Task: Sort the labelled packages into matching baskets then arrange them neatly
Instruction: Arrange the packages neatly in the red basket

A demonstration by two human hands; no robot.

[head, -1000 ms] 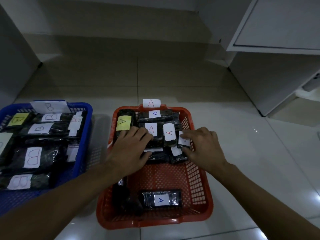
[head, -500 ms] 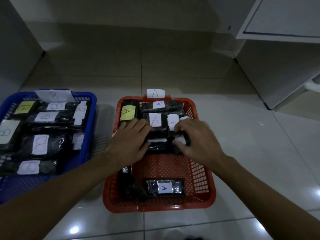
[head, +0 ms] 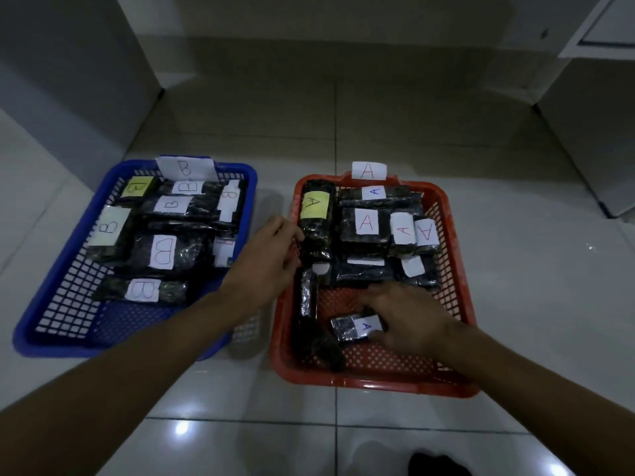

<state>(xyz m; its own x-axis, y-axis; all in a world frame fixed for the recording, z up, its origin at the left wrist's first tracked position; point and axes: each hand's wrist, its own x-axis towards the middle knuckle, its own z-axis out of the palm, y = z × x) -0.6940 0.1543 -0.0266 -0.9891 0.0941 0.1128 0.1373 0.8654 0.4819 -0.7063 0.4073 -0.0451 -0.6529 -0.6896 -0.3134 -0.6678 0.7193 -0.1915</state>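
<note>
Packages labelled A fill the far half of the red basket; one small package lies alone in the near half, long axis left to right. Right hand closes its fingers around the package's right end and is much the nearer hand. Left hand rests at the basket's left rim, fingers loosely curled beside the yellow-labelled package, which runs near to far.

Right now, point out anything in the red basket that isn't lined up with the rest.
Two stand out in the red basket: a small A-labelled package lying alone near the front under the right hand, and a long unlabelled-looking package along the left wall, apart from the packed back rows.
</note>
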